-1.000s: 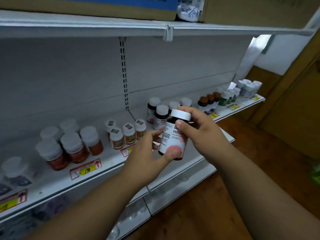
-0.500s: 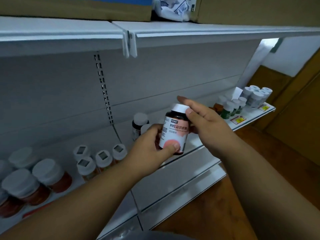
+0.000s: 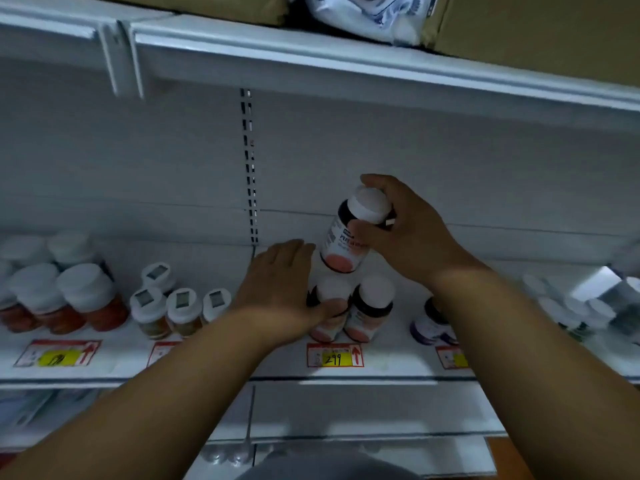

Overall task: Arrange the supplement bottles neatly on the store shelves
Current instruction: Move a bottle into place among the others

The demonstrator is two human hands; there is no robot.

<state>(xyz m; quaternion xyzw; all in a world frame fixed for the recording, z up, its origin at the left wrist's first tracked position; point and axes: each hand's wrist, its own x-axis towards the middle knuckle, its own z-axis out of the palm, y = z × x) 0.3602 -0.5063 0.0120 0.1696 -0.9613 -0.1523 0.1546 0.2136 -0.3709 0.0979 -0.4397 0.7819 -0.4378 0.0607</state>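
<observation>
My right hand (image 3: 412, 237) grips a dark supplement bottle (image 3: 344, 247) with a white cap and a pink-marked label, tilted in the air above the shelf (image 3: 381, 374). Just below it stand two matching bottles side by side, the left one (image 3: 332, 289) and the right one (image 3: 372, 306). My left hand (image 3: 280, 289) lies against the left bottle's side, and its thumb curls across the bottle's front. A red and yellow price tag (image 3: 335, 355) sits on the shelf edge under these bottles.
Small white-capped bottles (image 3: 180, 310) and larger orange bottles (image 3: 83, 299) stand to the left. A purple-labelled bottle (image 3: 429, 327) is partly hidden behind my right forearm. More bottles (image 3: 585, 313) blur at far right. The upper shelf (image 3: 346, 60) carries cardboard boxes.
My left hand let go of the held bottle and dropped to a bottle on the shelf. My right hand carried the bottle up and toward the shelf back. The view swung to face the shelf.
</observation>
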